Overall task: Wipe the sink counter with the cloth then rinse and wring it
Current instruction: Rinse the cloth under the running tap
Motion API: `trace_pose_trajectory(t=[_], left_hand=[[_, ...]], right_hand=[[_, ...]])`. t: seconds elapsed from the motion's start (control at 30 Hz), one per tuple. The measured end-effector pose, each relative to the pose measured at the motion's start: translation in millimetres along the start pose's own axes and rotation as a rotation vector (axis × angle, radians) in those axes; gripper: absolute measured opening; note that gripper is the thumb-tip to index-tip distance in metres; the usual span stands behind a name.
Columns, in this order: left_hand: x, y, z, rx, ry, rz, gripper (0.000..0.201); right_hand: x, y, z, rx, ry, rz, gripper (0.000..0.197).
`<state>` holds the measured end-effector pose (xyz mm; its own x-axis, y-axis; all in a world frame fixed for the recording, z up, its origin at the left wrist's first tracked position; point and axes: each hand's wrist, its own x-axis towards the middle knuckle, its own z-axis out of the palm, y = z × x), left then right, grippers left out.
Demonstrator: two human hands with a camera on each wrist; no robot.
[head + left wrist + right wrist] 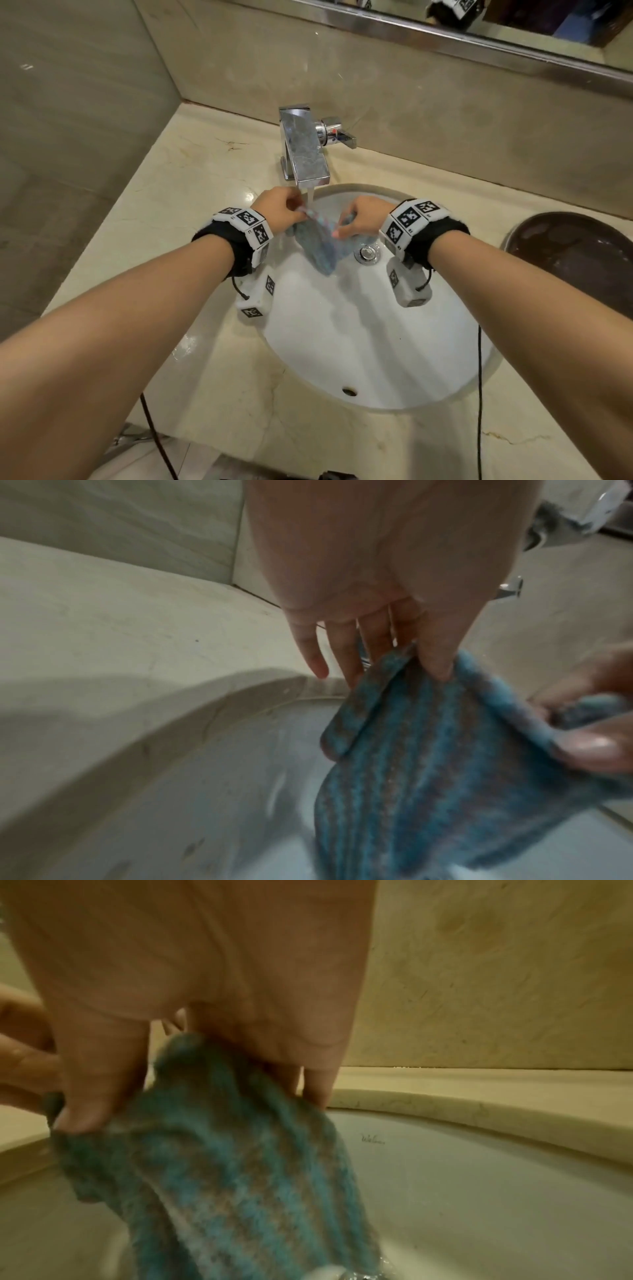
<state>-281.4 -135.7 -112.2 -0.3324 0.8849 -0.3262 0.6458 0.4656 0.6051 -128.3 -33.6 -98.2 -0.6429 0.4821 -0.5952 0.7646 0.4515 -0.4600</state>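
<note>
Two hands (279,209) (364,216) pinching cloth (320,245) under running faucet (303,147)

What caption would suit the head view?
Both hands, left hand and right hand, hold a blue cloth under the running tap.

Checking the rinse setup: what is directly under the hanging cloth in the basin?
Under the cloth is the white basin, with the chrome drain plug just beside its lower edge. The basin surface right behind the cloth is covered.
</note>
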Motion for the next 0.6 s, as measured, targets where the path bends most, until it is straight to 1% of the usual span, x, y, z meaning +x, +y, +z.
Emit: trace_pose_trajectory(t=[0.07,0.13,0.2,0.23,0.27,0.33,0.43,0.5,0.57,0.6], left_hand=[[0,7,0,-0.062,-0.003,0.018,0.017],[0,13,1,-0.121,0.011,0.026,0.015],[0,17,3,-0.183,0.017,0.042,0.022],[1,18,4,-0.222,0.02,0.046,0.024],[2,18,4,-0.262,0.019,0.049,0.024],[3,18,4,-0.33,0.012,0.047,0.021],[4,14,2,-0.359,-0.005,0.031,0.022],[4,11,0,-0.332,-0.004,0.008,0.022],[4,8,-1,-0.332,-0.009,-0.013,0.022],[3,8,-2,-0.339,-0.019,-0.027,0.025]], right_hand=[[3,-2,3,-0.033,-0.012,0.037,0.023],[8,-5,3,-0.038,0.036,0.039,0.026],[11,-11,2,0.01,0.091,-0.022,0.044],[11,-15,1,0.056,0.093,-0.06,0.052],[12,-20,1,0.096,0.078,-0.093,0.056],[12,-26,3,0.096,0.055,-0.136,0.049],[15,-27,9,0.094,0.105,-0.132,0.031],[14,-27,12,0.167,0.113,-0.088,0.024],[14,-26,11,0.274,0.124,-0.057,0.023],[14,-26,10,0.327,0.138,-0.048,0.022]])
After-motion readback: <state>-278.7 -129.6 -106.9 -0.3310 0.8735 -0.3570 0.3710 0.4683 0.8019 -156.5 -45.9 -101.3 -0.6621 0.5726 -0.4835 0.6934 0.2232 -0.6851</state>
